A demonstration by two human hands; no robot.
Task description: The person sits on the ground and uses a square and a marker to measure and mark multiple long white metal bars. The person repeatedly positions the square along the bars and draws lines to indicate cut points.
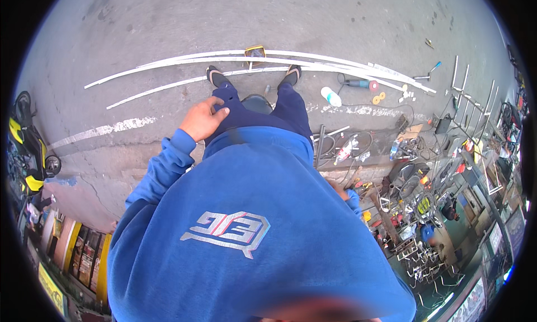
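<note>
My left hand [202, 119] is at my left thigh, touching or just above the dark blue trousers [228, 102]. Its thumb and fingers are slightly bent and apart, with nothing visible in them. Of my right hand [339, 191], only a sliver shows past the right side of my blue sweatshirt [279, 182]; its fingers are hidden. Long, thin white bars [184, 59] lie across the ground at my feet. A yellow-edged dark box [255, 53] is beside them. Between my legs is a dark rounded object [257, 103], partly covered.
An angle grinder [357, 83], a white bottle [330, 96] and yellow discs [378, 98] lie to the right. Farther over are a blue-handled tool [429, 71], metal frames [470, 101] and cluttered cables and bottles. A yellow-and-black motorcycle [34, 148] stands at the left.
</note>
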